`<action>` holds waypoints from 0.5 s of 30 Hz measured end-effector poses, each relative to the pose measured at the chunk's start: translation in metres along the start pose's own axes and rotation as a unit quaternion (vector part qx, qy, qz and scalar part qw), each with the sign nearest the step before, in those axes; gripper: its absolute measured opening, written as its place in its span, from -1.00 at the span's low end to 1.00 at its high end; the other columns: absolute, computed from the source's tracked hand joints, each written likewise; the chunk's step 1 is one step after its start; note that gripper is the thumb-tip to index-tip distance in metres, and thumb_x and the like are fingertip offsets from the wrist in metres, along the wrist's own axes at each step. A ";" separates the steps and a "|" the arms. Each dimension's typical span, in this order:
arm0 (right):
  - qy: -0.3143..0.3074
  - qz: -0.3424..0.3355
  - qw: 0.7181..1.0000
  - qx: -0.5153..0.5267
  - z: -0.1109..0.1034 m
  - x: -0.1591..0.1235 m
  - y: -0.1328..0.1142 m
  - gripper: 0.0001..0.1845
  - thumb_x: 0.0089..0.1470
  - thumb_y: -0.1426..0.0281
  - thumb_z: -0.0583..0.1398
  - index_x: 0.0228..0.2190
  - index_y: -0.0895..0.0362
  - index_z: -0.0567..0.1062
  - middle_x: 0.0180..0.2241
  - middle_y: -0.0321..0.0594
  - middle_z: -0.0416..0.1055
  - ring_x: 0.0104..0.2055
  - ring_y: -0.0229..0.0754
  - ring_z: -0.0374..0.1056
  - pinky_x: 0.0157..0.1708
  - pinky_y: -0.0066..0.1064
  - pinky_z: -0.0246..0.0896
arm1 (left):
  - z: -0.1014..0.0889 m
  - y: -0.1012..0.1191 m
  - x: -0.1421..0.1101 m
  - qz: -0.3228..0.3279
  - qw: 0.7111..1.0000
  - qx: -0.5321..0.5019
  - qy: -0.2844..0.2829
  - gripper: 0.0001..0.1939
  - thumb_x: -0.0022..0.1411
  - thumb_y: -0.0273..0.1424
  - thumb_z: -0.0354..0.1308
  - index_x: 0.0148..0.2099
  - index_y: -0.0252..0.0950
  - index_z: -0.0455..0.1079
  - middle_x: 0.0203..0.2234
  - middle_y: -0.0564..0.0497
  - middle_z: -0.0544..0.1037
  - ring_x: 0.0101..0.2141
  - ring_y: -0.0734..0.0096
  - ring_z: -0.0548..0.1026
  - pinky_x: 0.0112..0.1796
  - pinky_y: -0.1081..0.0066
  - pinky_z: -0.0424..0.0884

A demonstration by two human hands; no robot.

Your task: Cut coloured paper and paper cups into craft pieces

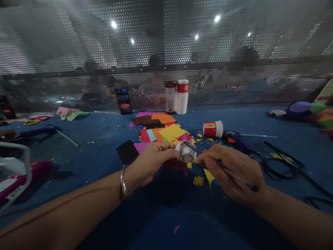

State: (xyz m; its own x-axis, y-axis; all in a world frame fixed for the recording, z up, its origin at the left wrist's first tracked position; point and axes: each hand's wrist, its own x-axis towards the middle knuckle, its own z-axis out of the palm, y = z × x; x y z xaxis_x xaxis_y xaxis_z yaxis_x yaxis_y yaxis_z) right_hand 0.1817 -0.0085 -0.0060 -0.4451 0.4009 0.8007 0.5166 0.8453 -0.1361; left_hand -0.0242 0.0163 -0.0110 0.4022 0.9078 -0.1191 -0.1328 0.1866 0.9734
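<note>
In the middle of the head view, my left hand [153, 159] grips a paper cup [186, 152] by its side, fingers closed round it. The cup's round end faces me, grey inside a pale rim, with dark markings around a lighter centre. My right hand [231, 170] pinches a pen [240, 178] with a clear barrel and a black end. The pen's front part reaches the cup's round face; whether its tip touches cannot be made out. Small yellow paper pieces [198, 181] lie below the cup, between the hands.
Behind the hands lie coloured paper sheets [171, 132], a tipped red-and-white cup [213, 129], a clear jar [170, 99] and stacked cups [182, 100]. A glue gun [238, 139] and black cable [281, 163] lie right; another glue gun [39, 131] lies left. A perforated screen [163, 45] stands behind.
</note>
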 end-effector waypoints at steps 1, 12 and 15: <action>-0.003 -0.001 1.000 -0.002 0.000 0.000 0.000 -0.83 0.23 0.53 0.09 -0.32 0.15 0.47 -0.46 -0.20 0.55 -0.44 -0.21 0.48 -0.42 -0.40 0.37 | 0.000 0.000 0.000 0.003 1.000 -0.001 0.001 -0.91 0.05 -0.40 0.28 -0.41 -0.34 0.54 -0.48 0.00 0.60 -0.47 0.51 0.53 -0.37 0.50 0.43; -0.020 -0.007 1.000 0.013 -0.003 -0.001 -0.001 -0.83 0.23 0.53 0.08 -0.32 0.10 0.44 -0.46 -0.24 0.54 -0.44 -0.20 0.48 -0.44 -0.38 0.35 | 0.002 0.003 -0.001 0.001 1.000 0.002 0.003 -0.89 0.04 -0.39 0.28 -0.39 -0.35 0.55 -0.48 -0.03 0.60 -0.45 0.47 0.52 -0.36 0.48 0.43; -0.028 -0.003 0.999 0.016 -0.003 0.000 -0.002 -0.81 0.23 0.53 0.06 -0.32 0.09 0.44 -0.49 -0.24 0.52 -0.47 -0.22 0.46 -0.46 -0.40 0.33 | 0.001 0.002 0.000 0.012 1.000 -0.001 0.003 -0.87 0.05 -0.37 0.28 -0.36 -0.35 0.55 -0.47 -0.04 0.61 -0.43 0.45 0.53 -0.34 0.46 0.44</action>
State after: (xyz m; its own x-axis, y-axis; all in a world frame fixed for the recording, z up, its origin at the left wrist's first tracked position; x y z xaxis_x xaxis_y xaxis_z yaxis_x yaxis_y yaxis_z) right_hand 0.1830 -0.0110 -0.0037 -0.4884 0.4141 0.7681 0.4900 0.8585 -0.1513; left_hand -0.0237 0.0161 -0.0087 0.3929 0.9144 -0.0972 -0.1448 0.1659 0.9755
